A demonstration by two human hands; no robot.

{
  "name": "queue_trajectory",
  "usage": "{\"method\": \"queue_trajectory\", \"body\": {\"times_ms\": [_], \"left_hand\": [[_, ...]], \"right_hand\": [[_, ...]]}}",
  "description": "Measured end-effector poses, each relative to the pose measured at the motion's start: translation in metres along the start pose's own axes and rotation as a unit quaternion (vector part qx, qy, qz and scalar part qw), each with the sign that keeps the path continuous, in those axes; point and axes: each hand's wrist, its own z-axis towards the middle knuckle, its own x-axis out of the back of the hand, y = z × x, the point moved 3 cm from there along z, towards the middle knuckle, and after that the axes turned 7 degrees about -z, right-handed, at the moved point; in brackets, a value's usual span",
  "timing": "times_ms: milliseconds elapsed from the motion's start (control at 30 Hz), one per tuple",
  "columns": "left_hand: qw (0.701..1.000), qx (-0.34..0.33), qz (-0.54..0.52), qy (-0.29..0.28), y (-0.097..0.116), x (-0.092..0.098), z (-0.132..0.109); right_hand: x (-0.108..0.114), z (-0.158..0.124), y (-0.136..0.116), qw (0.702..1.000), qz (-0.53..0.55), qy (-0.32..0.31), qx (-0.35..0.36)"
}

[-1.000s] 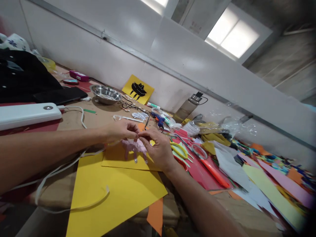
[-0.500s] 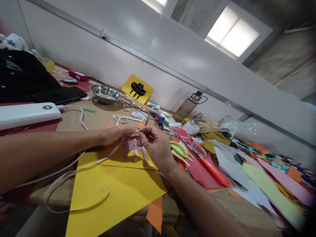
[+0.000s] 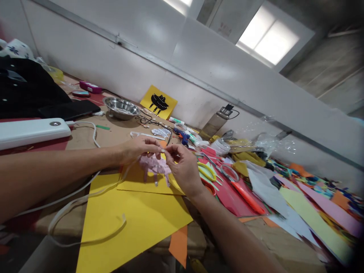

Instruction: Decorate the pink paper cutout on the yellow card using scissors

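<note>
At worktable, head cam, qty as follows. Hands, 2, yours: L hand [image 3: 136, 150] and R hand [image 3: 183, 168], meeting tip to tip. White bit [image 3: 162, 150], 1, sm.: lies btwn your L and R fingertips; both your hands pinch it, thumb agst. forefinger. Whether it joins the white strip [image 3: 124, 220] (1, running from under your L hand, looping L over table edge): can't tell. Pink cut-out [image 3: 153, 165], 1: just below your fingertips, lying on upper of yellow sheets [image 3: 127, 212], 2, overlapping; pearl-like beads at its lower tips, count unclear. Beyond your hands: steel bowl [image 3: 125, 117], 1; yellow card [image 3: 172, 103] w/ black cut-out [image 3: 159, 102], 1 ea., leaning agst. wall; glue gun [image 3: 182, 136], 1; bottle [image 3: 214, 123], 1. To your R: yellow-handled scissors [image 3: 209, 172], 1 pr.; orange-handled tool [image 3: 247, 199], 1, on red sheet.
</note>
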Motion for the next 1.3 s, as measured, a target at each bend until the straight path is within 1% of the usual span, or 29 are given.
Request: {"method": "queue_trajectory", "body": {"times_ms": [100, 233, 467, 633, 767, 900, 1033, 1100, 1200, 1300], "left_hand": [[1.0, 0.006, 0.024, 0.006, 0.003, 0.001, -0.001], [0.999, 0.004, 0.035, -0.013, 0.004, 0.001, -0.002], [0.995, 0.018, -0.086, -0.049, 0.002, -0.004, -0.004], [0.996, 0.023, -0.082, -0.004, 0.003, -0.003, -0.003], [0.996, 0.032, -0.086, 0.008, 0.0, -0.002, 0.0], [0.996, 0.049, -0.069, 0.025, -0.003, -0.001, 0.0], [0.997, 0.043, -0.049, 0.035, -0.004, -0.001, 0.0], [0.997, 0.041, -0.043, 0.04, -0.004, -0.001, -0.001], [0.997, 0.049, -0.045, 0.049, -0.004, 0.001, 0.0], [0.997, 0.045, -0.047, 0.046, -0.003, 0.004, 0.001]], "right_hand": [[0.002, 0.0, -0.002, 1.0, -0.019, 0.005, 0.014], [0.002, 0.0, 0.0, 1.0, 0.001, -0.002, -0.007], [0.0, 0.0, 0.005, 0.999, 0.027, -0.014, -0.029], [0.0, 0.0, 0.008, 0.999, 0.035, -0.016, -0.037], [-0.001, -0.001, 0.009, 0.999, 0.033, -0.019, -0.038], [0.002, 0.0, 0.005, 1.0, 0.004, -0.011, -0.01], [0.004, -0.001, 0.0, 0.999, -0.032, -0.005, 0.021], [0.003, -0.001, 0.001, 1.0, -0.019, -0.01, 0.022], [0.001, -0.002, 0.006, 0.999, 0.039, -0.029, 0.011], [0.01, -0.004, 0.014, 0.998, 0.064, -0.024, -0.002]]}}
